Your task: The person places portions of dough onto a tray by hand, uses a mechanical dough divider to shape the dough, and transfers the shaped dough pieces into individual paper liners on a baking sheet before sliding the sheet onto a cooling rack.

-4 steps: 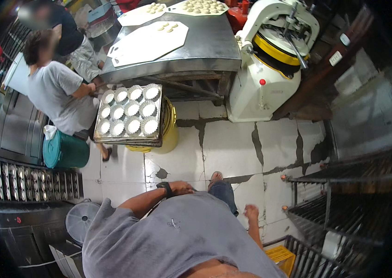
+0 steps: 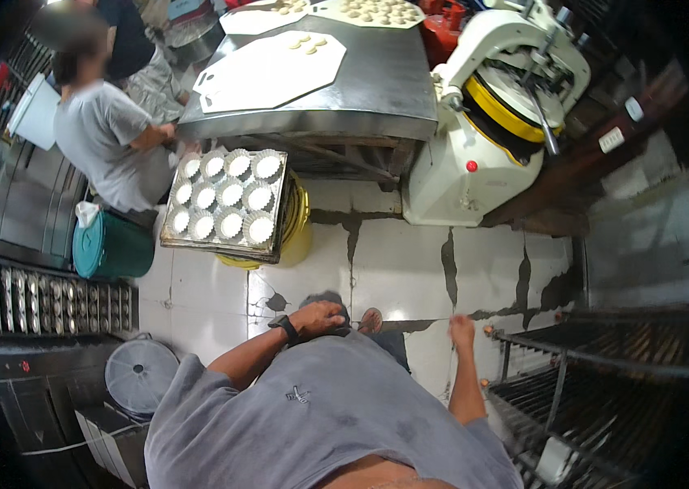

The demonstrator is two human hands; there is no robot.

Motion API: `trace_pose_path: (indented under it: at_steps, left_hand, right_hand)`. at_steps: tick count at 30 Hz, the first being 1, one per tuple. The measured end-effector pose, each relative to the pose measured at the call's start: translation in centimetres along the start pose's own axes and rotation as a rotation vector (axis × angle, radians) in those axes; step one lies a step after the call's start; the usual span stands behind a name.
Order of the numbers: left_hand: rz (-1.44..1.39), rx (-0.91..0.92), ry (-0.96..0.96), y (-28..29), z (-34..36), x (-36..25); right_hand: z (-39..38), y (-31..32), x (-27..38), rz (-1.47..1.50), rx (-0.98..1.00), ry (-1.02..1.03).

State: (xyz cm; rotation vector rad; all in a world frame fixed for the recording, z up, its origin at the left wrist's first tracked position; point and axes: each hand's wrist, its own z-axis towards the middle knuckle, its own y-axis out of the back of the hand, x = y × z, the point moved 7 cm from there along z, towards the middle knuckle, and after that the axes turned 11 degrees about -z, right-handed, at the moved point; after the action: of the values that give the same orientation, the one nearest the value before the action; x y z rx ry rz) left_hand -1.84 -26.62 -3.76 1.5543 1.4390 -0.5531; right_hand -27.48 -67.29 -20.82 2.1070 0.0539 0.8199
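My left hand (image 2: 320, 317), with a dark watch on its wrist, is in front of my belly. Its fingers lie stretched out, with no object visible in them. A dark shape behind them is too unclear to name. My right hand (image 2: 461, 329) hangs out to my right over the tiled floor, its fingers loosely curled and nothing showing in them. Ahead and to the left, a metal tray (image 2: 163, 237) holds several fluted tins with white contents. It rests on a stack of trays atop a yellow bucket (image 2: 298, 244). Neither hand touches the tray.
A steel table (image 2: 385, 90) bears white boards (image 2: 255, 77) with dough pieces. Right of it stands a cream-coloured machine (image 2: 458, 187). Dark metal racks (image 2: 572, 359) flank my right. A co-worker (image 2: 108, 138) is at the left, near a green bin (image 2: 116, 244). A round lid (image 2: 139, 375) is nearer.
My right hand has swung forward and a little to the right. My left hand has moved slightly forward, showing more of its fingers. The view has shifted slightly.
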Motion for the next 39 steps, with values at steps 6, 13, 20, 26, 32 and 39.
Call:
trace_pose_path:
  at_steps: [6,13,20,26,32,39]
  left_hand:
    - [-0.351,-0.319,0.061,6.4,6.6,-1.2]
    - [-0.441,-0.672,-0.260,26.5,14.9,-7.2]
    - [-0.218,-1.020,-0.285,52.0,21.5,-10.5]
    - [0.126,-1.352,-0.287,67.5,28.2,-7.9]
    - [0.255,-1.243,-0.183,72.6,34.2,-5.2]
    - [-0.021,-1.059,-0.456,65.1,33.9,-11.8]
  right_hand:
    - [17.4,9.3,33.2,0.204,-0.055,0.419]
    - [25.8,6.1,59.5,0.014,0.070,0.688]
    - [33.5,4.3,82.1,-0.108,0.018,1.039]
    - [41.3,-3.0,96.1,-0.355,0.092,1.338]
    - [45.4,-5.4,99.0,-0.372,0.069,1.443]
    - [40.7,9.2,83.5,-0.189,-0.159,1.050]
